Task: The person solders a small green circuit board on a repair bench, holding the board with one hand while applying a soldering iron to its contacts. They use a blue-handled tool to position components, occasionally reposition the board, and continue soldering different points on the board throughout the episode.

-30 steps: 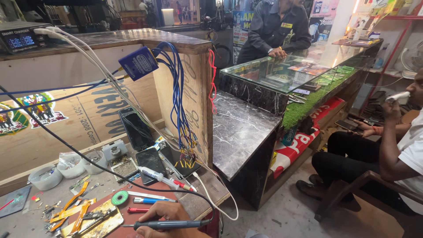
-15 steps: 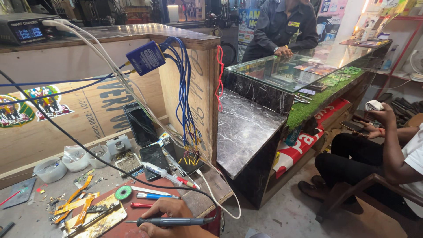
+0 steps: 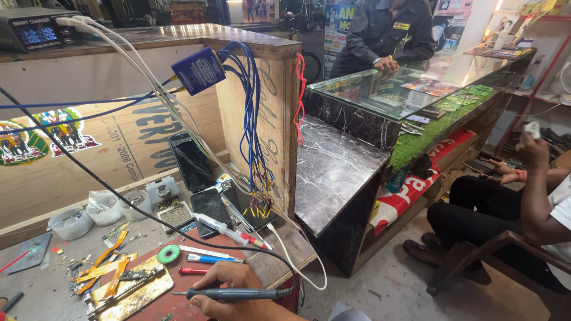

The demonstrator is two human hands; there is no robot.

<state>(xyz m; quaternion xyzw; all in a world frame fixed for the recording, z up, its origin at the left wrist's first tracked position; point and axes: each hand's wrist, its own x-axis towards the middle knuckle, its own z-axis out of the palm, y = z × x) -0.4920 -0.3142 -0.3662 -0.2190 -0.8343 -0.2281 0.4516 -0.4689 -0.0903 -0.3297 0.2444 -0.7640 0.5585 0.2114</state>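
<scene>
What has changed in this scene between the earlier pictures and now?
The seated person's raised hand, with a small white thing, moved away from the face. The right hand still holds the soldering iron level over the bench; the phones and tools stayed put.

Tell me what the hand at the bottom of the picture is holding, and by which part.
The hand holds a soldering iron by its dark handle, near the cord end, tip pointing left. Which hand it is cannot be told; no other is in view.

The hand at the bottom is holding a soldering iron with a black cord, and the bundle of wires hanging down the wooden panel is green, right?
Not quite. In the head view the hand does hold the soldering iron with its black cord, but the wire bundle hanging down the wooden panel is blue, not green.
</scene>
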